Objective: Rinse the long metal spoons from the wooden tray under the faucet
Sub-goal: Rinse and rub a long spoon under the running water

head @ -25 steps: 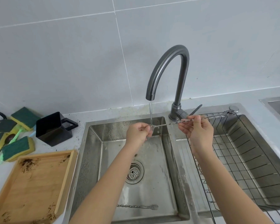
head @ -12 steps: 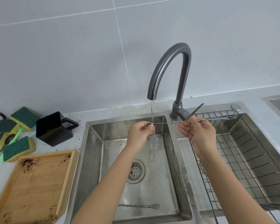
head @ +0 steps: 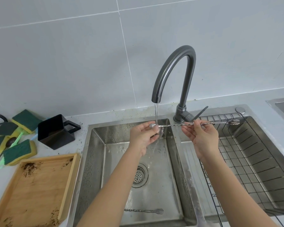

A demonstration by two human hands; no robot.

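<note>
The faucet (head: 175, 69) is dark brushed metal with a soft sheen, while the sink (head: 95, 161) is brushed steel, wet and speckled. The long spoon (head: 193, 124) looks like shiny polished metal with a twisted stem. The tray (head: 67, 182) is pale matt wood with gritty brown specks. The black cup (head: 56, 131) is smooth plastic, and the sponges (head: 18, 153) look rough.

Two bare forearms show, no sleeves reaching the wrists; the left hand (head: 143, 138) and right hand (head: 203, 138) wear no gloves, rings, watch or bands, with short plain fingernails
</note>
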